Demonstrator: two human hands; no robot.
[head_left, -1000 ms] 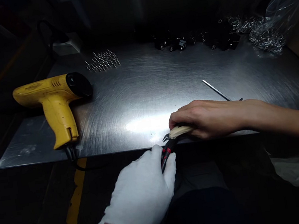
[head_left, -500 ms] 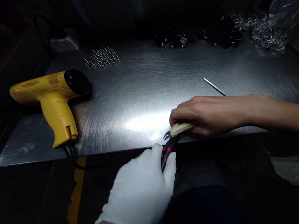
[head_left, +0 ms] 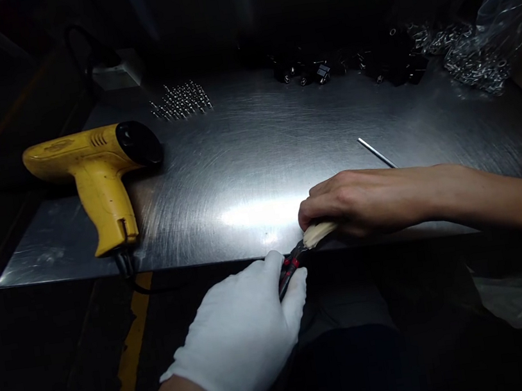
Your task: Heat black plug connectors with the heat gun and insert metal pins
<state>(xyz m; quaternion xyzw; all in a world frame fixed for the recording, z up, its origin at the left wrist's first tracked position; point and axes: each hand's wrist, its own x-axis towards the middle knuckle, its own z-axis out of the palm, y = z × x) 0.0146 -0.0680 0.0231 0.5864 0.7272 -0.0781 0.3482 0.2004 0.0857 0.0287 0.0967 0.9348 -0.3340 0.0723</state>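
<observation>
My left hand [head_left: 245,327], in a white glove, is closed on a small dark object with red parts [head_left: 290,270] just off the front edge of the metal table [head_left: 243,139]. My bare right hand [head_left: 349,202] is closed over the table's front edge, round pliers-like tool whose pale wrapped handle [head_left: 319,234] shows below its fingers. That pale piece meets the dark tip of the object between both hands. The far side of the right hand's grip is hidden.
On the left lies a yellow heat gun [head_left: 103,179]. Small metal pins [head_left: 182,100] stand behind it, near a white box [head_left: 117,73]. A thin metal rod [head_left: 376,152] lies beyond my right wrist. Black parts [head_left: 321,72] and a bag of metal pieces [head_left: 480,64] are at the back.
The dark curved tip beside the pale piece has dropped from its raised place and no longer sticks out to the left. Both hands stay close together; the view has shifted slightly.
</observation>
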